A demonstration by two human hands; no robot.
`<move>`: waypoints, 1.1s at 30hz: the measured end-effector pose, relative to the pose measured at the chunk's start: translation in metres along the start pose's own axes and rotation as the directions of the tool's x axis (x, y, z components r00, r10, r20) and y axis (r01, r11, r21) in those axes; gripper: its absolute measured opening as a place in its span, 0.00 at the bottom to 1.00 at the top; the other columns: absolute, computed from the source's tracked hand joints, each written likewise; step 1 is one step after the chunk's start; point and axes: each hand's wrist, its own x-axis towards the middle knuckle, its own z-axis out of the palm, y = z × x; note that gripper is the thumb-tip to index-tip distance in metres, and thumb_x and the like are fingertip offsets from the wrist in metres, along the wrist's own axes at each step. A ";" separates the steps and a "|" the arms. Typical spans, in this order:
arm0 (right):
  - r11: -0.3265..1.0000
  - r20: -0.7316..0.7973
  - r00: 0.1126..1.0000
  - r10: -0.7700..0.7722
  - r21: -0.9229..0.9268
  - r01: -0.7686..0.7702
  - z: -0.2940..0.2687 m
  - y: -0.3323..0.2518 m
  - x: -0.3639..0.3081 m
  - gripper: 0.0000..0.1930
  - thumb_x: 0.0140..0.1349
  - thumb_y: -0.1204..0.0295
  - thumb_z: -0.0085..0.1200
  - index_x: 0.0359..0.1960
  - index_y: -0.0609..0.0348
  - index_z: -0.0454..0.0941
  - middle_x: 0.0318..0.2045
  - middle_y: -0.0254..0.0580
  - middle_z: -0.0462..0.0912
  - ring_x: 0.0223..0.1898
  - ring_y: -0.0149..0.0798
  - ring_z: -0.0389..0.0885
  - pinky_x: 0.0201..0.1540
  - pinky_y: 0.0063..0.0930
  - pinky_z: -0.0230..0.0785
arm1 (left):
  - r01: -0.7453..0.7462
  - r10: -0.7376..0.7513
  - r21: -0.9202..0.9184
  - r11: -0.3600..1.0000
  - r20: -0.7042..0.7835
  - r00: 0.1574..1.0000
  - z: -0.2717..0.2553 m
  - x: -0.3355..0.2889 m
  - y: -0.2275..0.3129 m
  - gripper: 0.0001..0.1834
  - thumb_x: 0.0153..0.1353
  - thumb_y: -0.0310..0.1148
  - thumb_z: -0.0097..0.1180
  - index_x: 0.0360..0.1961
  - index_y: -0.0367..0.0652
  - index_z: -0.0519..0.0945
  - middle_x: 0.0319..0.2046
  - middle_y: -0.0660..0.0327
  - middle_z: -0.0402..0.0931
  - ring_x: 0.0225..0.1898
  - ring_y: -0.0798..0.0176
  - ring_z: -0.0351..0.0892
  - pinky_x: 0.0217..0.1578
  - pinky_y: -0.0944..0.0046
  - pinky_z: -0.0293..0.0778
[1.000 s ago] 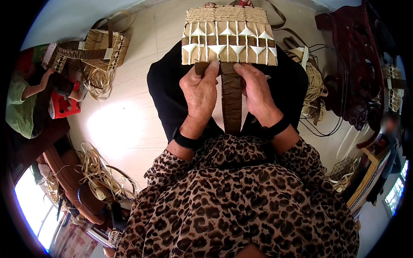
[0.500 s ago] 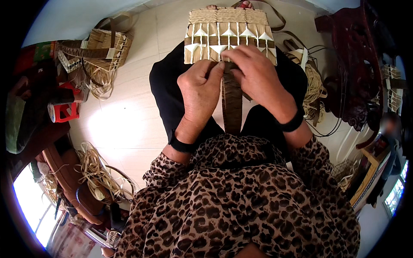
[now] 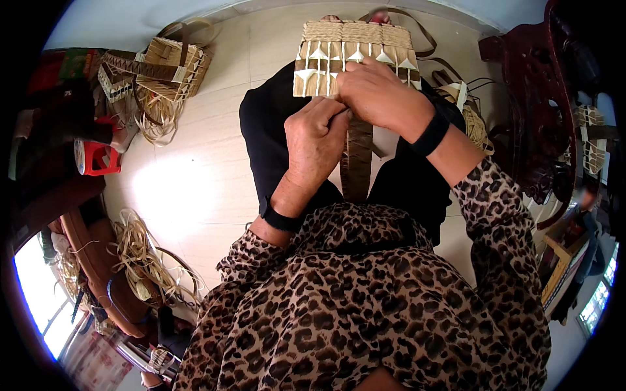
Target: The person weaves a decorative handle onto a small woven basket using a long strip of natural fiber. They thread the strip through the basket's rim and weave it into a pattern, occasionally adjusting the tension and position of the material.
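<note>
- Meeting at the lower edge of a pale woven piece (image 3: 355, 38), the two hands work close together, above and between the knees of the black trousers (image 3: 264, 124).
- The left hand (image 3: 312, 140) has its fingers curled and its thumb bent in beside the right hand; the fingertips are partly hidden, so I cannot tell what they grip.
- The right hand (image 3: 381, 94) bends over the front of the woven piece, covering part of its lower face; its fingers are bent, and whether they pinch anything cannot be told.
- A brown strap (image 3: 357, 169) runs from beneath the hands down toward the leopard-print top (image 3: 358, 306).
- The woven piece has a rope-like tan band along its far edge, with white triangles, upright white cords and a brown band below.
- Black bands circle both wrists.
- On the floor (image 3: 215, 111) to the left stand an open basket (image 3: 197, 62) and a red stool (image 3: 103, 163); nearer lies a tangle of pale strips (image 3: 134, 260).
- Dark carved furniture (image 3: 531, 117) stands at the right.
</note>
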 end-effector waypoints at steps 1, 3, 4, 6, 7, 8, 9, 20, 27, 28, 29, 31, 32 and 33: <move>0.999 0.055 0.998 -0.040 -0.015 0.041 0.002 0.003 0.002 0.04 0.52 0.73 0.55 0.22 0.56 0.78 0.26 0.40 0.77 0.36 0.44 0.77 0.45 0.40 0.67 | 0.000 0.000 0.003 1.000 -0.004 1.000 -0.001 -0.001 -0.002 0.04 0.54 0.22 0.63 0.30 0.33 0.81 0.23 0.56 0.76 0.22 0.64 0.74 0.25 0.67 0.70; 0.998 0.142 0.990 -0.021 -0.062 0.030 0.001 -0.001 0.009 0.04 0.50 0.74 0.56 0.20 0.56 0.80 0.23 0.41 0.79 0.33 0.45 0.79 0.43 0.40 0.69 | 0.002 -0.002 0.009 1.000 -0.021 1.000 -0.001 -0.003 -0.006 0.04 0.54 0.22 0.64 0.30 0.33 0.81 0.23 0.57 0.77 0.22 0.65 0.74 0.26 0.67 0.70; 0.996 0.185 0.983 -0.010 -0.087 0.026 0.000 -0.001 0.012 0.03 0.49 0.74 0.56 0.20 0.55 0.81 0.22 0.41 0.80 0.32 0.45 0.80 0.42 0.40 0.70 | 0.013 -0.013 -0.007 1.000 -0.020 1.000 0.000 -0.005 -0.008 0.04 0.54 0.22 0.64 0.30 0.33 0.81 0.23 0.57 0.77 0.22 0.66 0.75 0.26 0.68 0.70; 0.993 0.152 0.988 -0.019 -0.109 0.036 0.006 -0.001 0.014 0.03 0.47 0.74 0.56 0.20 0.56 0.81 0.22 0.43 0.81 0.30 0.46 0.82 0.37 0.40 0.71 | 0.039 -0.039 -0.034 0.999 -0.012 0.999 0.000 -0.008 -0.010 0.04 0.54 0.22 0.64 0.30 0.34 0.81 0.23 0.57 0.77 0.23 0.67 0.75 0.26 0.68 0.71; 0.992 0.136 0.990 -0.025 -0.120 0.041 0.010 -0.001 0.015 0.03 0.46 0.74 0.56 0.20 0.56 0.81 0.22 0.44 0.82 0.29 0.47 0.82 0.35 0.40 0.72 | 0.042 -0.042 -0.028 0.999 -0.014 0.999 -0.001 -0.009 -0.011 0.04 0.55 0.22 0.63 0.31 0.34 0.81 0.23 0.58 0.78 0.23 0.68 0.75 0.26 0.69 0.71; 0.990 0.107 0.993 -0.057 -0.123 0.070 0.015 0.006 0.016 0.02 0.46 0.74 0.56 0.21 0.56 0.82 0.22 0.44 0.81 0.29 0.47 0.82 0.33 0.40 0.72 | 0.040 -0.040 -0.027 0.999 -0.018 0.999 0.003 -0.008 -0.013 0.04 0.55 0.22 0.63 0.32 0.34 0.81 0.23 0.58 0.78 0.24 0.69 0.75 0.27 0.69 0.71; 0.987 0.078 0.993 -0.090 -0.127 0.100 0.018 0.013 0.016 0.02 0.45 0.74 0.57 0.21 0.56 0.82 0.22 0.45 0.81 0.29 0.47 0.82 0.31 0.39 0.72 | 0.038 -0.038 -0.025 0.999 -0.022 0.999 0.006 -0.006 -0.013 0.04 0.56 0.22 0.63 0.33 0.34 0.82 0.24 0.58 0.78 0.24 0.70 0.75 0.27 0.70 0.71; 0.999 0.206 0.978 0.036 -0.004 -0.036 -0.021 0.083 -0.001 0.11 0.43 0.71 0.64 0.31 0.55 0.81 0.29 0.42 0.81 0.38 0.48 0.80 0.37 0.42 0.70 | 0.136 -0.166 -0.209 0.968 -0.130 0.978 -0.028 -0.002 -0.002 0.07 0.63 0.23 0.57 0.39 0.32 0.82 0.32 0.63 0.81 0.32 0.73 0.77 0.36 0.75 0.72; 0.927 0.102 0.985 0.137 0.337 -0.163 -0.046 0.131 -0.027 0.15 0.46 0.70 0.65 0.36 0.60 0.80 0.27 0.40 0.78 0.29 0.37 0.75 0.33 0.32 0.67 | 0.102 -0.230 -0.318 0.943 -0.398 0.888 -0.079 -0.001 -0.007 0.07 0.64 0.24 0.56 0.40 0.32 0.81 0.33 0.60 0.82 0.31 0.72 0.78 0.36 0.75 0.73; 0.907 0.088 0.983 0.163 0.380 -0.184 -0.050 0.133 -0.030 0.14 0.47 0.70 0.65 0.36 0.61 0.80 0.26 0.38 0.76 0.28 0.34 0.74 0.32 0.30 0.67 | 0.089 -0.232 -0.322 0.943 -0.440 0.867 -0.085 -0.003 -0.007 0.08 0.65 0.27 0.56 0.42 0.33 0.82 0.34 0.56 0.84 0.31 0.69 0.80 0.34 0.71 0.74; 0.886 0.075 0.979 0.190 0.417 -0.204 -0.058 0.133 -0.031 0.14 0.49 0.70 0.65 0.36 0.61 0.80 0.25 0.36 0.75 0.28 0.30 0.73 0.31 0.28 0.66 | 0.070 -0.218 -0.307 0.949 -0.477 0.852 -0.090 -0.003 -0.006 0.08 0.65 0.27 0.56 0.42 0.33 0.82 0.34 0.55 0.84 0.31 0.68 0.80 0.34 0.70 0.74; 0.840 0.065 0.966 0.250 0.482 -0.250 -0.068 0.132 -0.032 0.14 0.51 0.67 0.66 0.37 0.62 0.80 0.25 0.31 0.72 0.28 0.25 0.69 0.31 0.24 0.64 | 0.046 -0.194 -0.282 0.958 -0.524 0.829 -0.098 -0.005 -0.008 0.08 0.66 0.27 0.55 0.42 0.33 0.82 0.34 0.55 0.84 0.31 0.68 0.80 0.35 0.70 0.75; 0.841 0.037 0.963 0.268 0.478 -0.253 -0.069 0.132 -0.034 0.14 0.52 0.66 0.66 0.37 0.62 0.81 0.25 0.29 0.72 0.27 0.25 0.68 0.30 0.23 0.64 | 0.051 -0.200 -0.283 0.958 -0.530 0.824 -0.100 -0.007 -0.007 0.08 0.66 0.27 0.55 0.41 0.33 0.82 0.33 0.55 0.84 0.31 0.68 0.80 0.35 0.70 0.75; 0.842 0.010 0.958 0.285 0.475 -0.255 -0.071 0.132 -0.035 0.14 0.52 0.66 0.65 0.37 0.61 0.81 0.24 0.28 0.71 0.27 0.25 0.68 0.30 0.23 0.63 | 0.056 -0.207 -0.283 0.957 -0.536 0.818 -0.102 -0.009 -0.006 0.08 0.66 0.27 0.55 0.41 0.33 0.82 0.33 0.55 0.84 0.31 0.67 0.80 0.35 0.69 0.75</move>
